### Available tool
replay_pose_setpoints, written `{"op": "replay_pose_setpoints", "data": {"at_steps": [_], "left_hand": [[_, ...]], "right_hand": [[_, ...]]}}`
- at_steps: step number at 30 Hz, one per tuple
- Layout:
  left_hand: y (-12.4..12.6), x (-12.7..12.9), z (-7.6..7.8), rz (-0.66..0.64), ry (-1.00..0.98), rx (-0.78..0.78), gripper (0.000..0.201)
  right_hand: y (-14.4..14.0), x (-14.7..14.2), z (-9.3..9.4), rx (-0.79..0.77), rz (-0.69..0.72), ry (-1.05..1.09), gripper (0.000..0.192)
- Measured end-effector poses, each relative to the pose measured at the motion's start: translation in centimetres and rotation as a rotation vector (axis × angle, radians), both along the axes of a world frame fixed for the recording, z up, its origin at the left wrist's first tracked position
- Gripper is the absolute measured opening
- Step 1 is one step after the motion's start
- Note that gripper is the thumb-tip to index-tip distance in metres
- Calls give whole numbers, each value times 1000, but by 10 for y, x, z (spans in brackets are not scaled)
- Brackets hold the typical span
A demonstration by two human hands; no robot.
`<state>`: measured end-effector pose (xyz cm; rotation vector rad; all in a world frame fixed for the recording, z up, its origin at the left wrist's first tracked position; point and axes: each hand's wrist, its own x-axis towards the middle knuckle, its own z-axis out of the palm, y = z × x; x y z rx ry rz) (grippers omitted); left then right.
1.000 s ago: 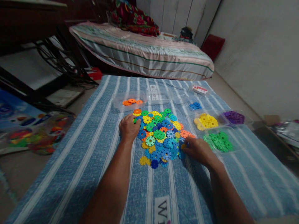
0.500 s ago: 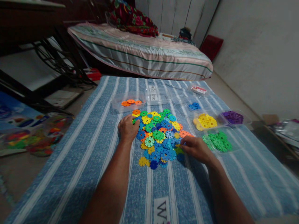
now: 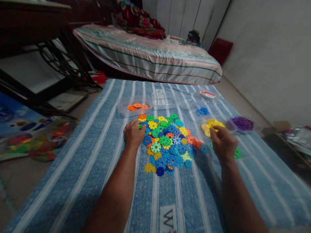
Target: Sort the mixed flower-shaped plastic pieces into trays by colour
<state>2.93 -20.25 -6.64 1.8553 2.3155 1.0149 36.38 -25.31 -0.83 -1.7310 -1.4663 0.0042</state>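
Observation:
A pile of coloured plastic snowflake discs (image 3: 167,142) lies on a blue striped cloth (image 3: 97,161). My left hand (image 3: 133,134) rests curled on the pile's left edge, with a green disc by its thumb. My right hand (image 3: 223,142) hovers right of the pile, its fingers pinched over the clear tray of yellow discs (image 3: 206,127); a yellow disc seems to sit at the fingertips. The hand hides most of the tray of green discs (image 3: 237,153).
Clear trays hold orange discs (image 3: 136,106), blue discs (image 3: 202,111) and purple discs (image 3: 243,123). A small red-labelled box (image 3: 207,94) sits at the cloth's far end. A mattress (image 3: 150,58) lies beyond, toy packaging (image 3: 36,139) on the floor at left, a wall at right.
My right hand left the pile's lower right edge and moved right and away from me to the yellow tray. My left hand stayed put.

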Motion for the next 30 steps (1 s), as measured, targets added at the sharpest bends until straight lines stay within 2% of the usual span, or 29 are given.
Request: {"op": "replay_pose_setpoints", "data": {"at_steps": [7,12,14,18,24,26,30], "left_hand": [[-1,1,2,-8,-6,-30,21],[0,1,0,-4,-3,-13,19],[1,1,0,-4,-3,-16,19],[0,1,1,-1,-4,-26,18],[-1,2,3,0,-9,-32,20],[-1,2,3,-1,-8,-30,20],[-1,2,3,-6,2,-27,20]], "right_hand": [[-15,-8,-20,-328,473,56,32],[-16,-12,-18,-622,736,-63,22],[-16,-15,-17,-692,791,-97,18],[-23,-28,-12,-732,856,-115,15],[-43,-61,-1,-682,1075,-239,22],[-48,-71,2,-666,1078,-355,26],[-49,-78,0,-678,1013,-515,21]]}}
